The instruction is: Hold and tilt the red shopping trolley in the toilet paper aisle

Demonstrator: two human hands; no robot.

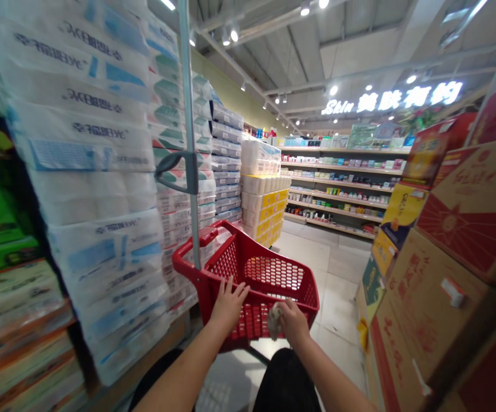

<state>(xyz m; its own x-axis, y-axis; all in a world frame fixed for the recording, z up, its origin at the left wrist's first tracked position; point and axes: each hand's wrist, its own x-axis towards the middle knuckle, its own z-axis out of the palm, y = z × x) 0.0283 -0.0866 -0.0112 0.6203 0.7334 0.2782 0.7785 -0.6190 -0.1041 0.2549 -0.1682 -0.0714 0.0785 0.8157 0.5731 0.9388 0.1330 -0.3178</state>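
A red plastic shopping cart [252,297] with perforated basket walls stands in front of my knees. My left hand [227,306] rests on the near rim of the basket, fingers spread. Closed around a crumpled greyish cloth [274,321], my right hand [293,320] is at the basket's near side wall, further right. The cloth hangs against the red wall; whether it presses on it I cannot tell. From the cart's left end rises a grey metal pole [190,114] with a dark grey loop handle [181,171] on it.
Tall stacks of wrapped tissue packs [114,240] line the left side. Cardboard cartons [432,297] are piled on the right. A pale tiled floor [337,280] runs between them towards shelves of small goods [337,183] at the back, below a lit sign [393,97].
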